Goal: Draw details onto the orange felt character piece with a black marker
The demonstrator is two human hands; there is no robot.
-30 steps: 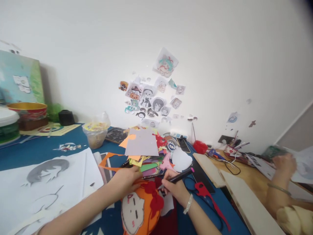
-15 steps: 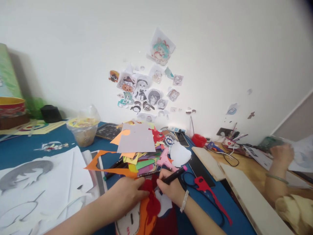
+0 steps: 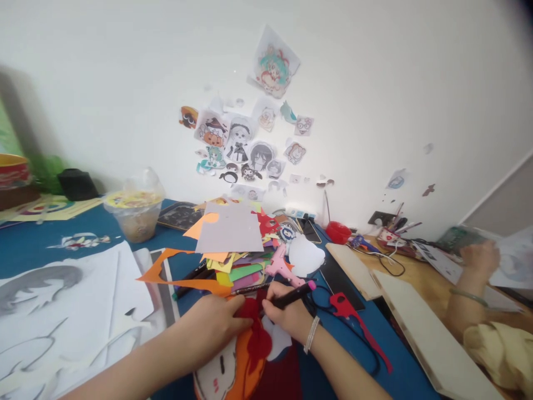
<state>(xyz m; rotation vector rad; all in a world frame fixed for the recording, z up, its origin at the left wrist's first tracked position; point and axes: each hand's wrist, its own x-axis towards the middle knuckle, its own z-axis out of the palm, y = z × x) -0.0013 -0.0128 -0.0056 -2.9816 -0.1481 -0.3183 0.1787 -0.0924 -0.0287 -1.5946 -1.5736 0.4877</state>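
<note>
My right hand (image 3: 287,312) is closed round a black marker pen (image 3: 295,294) with a pink-purple end. Its tip is hidden by my fingers, low over red paper. My left hand (image 3: 216,325) lies with fingers and thumb apart on a red cutout (image 3: 259,339), pressing it down. Under and beside it are an orange piece (image 3: 250,383), a white face-shaped piece (image 3: 216,369) with dark marks, and a white cutout (image 3: 278,340). A dark red sheet (image 3: 287,378) lies beneath my hands.
Ahead stands a heap of coloured paper scraps (image 3: 245,272) with a pink glue gun (image 3: 280,265) and a grey card (image 3: 229,228). Large drawings (image 3: 95,300) lie left, near a plastic cup (image 3: 137,214). A red strip (image 3: 366,333) lies right; another person's arm (image 3: 474,289) is beyond the boards.
The camera view has shifted slightly. My right hand and the marker have moved a little to the left, while my left hand stays on the red cutout.
</note>
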